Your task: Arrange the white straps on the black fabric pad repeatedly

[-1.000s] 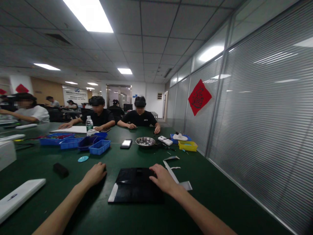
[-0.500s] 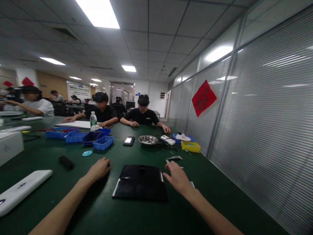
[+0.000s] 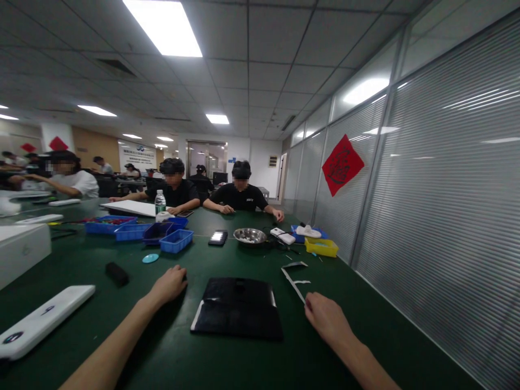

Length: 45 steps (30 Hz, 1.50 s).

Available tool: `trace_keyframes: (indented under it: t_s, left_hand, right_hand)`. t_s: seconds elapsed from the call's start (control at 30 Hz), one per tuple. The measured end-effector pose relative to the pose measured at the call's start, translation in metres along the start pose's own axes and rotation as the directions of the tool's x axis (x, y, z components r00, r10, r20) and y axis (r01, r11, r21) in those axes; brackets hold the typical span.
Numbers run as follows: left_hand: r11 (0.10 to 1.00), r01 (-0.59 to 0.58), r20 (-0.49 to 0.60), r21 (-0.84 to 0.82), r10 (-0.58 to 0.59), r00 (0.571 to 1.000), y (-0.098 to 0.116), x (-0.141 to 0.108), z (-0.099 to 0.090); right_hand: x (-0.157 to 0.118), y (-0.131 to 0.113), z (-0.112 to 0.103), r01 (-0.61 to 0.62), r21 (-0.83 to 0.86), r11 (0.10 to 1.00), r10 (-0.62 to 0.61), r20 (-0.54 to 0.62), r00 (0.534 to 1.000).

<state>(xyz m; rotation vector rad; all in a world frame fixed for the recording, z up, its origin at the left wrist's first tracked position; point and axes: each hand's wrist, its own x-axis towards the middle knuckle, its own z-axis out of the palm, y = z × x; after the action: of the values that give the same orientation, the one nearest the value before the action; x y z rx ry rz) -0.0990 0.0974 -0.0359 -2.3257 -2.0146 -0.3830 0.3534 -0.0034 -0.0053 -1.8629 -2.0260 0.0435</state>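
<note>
My left hand (image 3: 169,285) rests on the green table left of a glossy black panel (image 3: 238,311), apart from it. Its fingers are loosely bent and seem to hold nothing. The panel lies flat, with a small tab at its far edge and pale edges at its sides. To the right of the panel, my right hand (image 3: 327,315) has its fingers closed at the near end of a thin silvery strip (image 3: 291,280). That strip forms an angled frame shape on the table. The right fingertips are partly hidden behind the hand.
Blue bins (image 3: 177,241), a phone (image 3: 218,238), a steel bowl (image 3: 260,242) of small white pieces and a yellow bin (image 3: 322,247) stand farther back. On the left lie a black block (image 3: 117,274), a light-blue disc (image 3: 150,258) and a white device (image 3: 49,320). People sit opposite.
My right hand has moved nearer and to the right, away from the panel's edge, and its fingers have closed at the strip. My left hand stays put. The view has shifted slightly.
</note>
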Motion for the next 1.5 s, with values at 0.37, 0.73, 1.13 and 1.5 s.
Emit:
trace_keyframes:
  t_s: [0.37, 0.73, 1.13, 1.5]
  left_hand:
    - [0.939, -0.094, -0.306, -0.330, -0.013, 0.952, 0.015, 0.007, -0.018]
    - [0.417, -0.060, 0.042, -0.907, 0.232, 0.972, 0.067, -0.025, -0.058]
    - [0.541, 0.040, 0.256, -0.840, 0.329, 0.909, 0.085, -0.045, -0.075]
    - [0.667, 0.068, 0.351, -0.742, 0.300, 0.887, 0.075, -0.028, -0.029]
  right_hand:
    - [0.002, -0.006, -0.028, 0.041, 0.622, 0.782, 0.151, -0.253, 0.956]
    - [0.002, -0.063, -0.018, -0.077, 0.885, 0.459, -0.136, 0.156, 0.978]
    - [0.003, -0.076, 0.004, -0.174, 0.860, 0.480, -0.141, 0.272, 0.952]
    - [0.002, -0.071, 0.016, -0.224, 0.703, 0.676, -0.062, 0.356, 0.932]
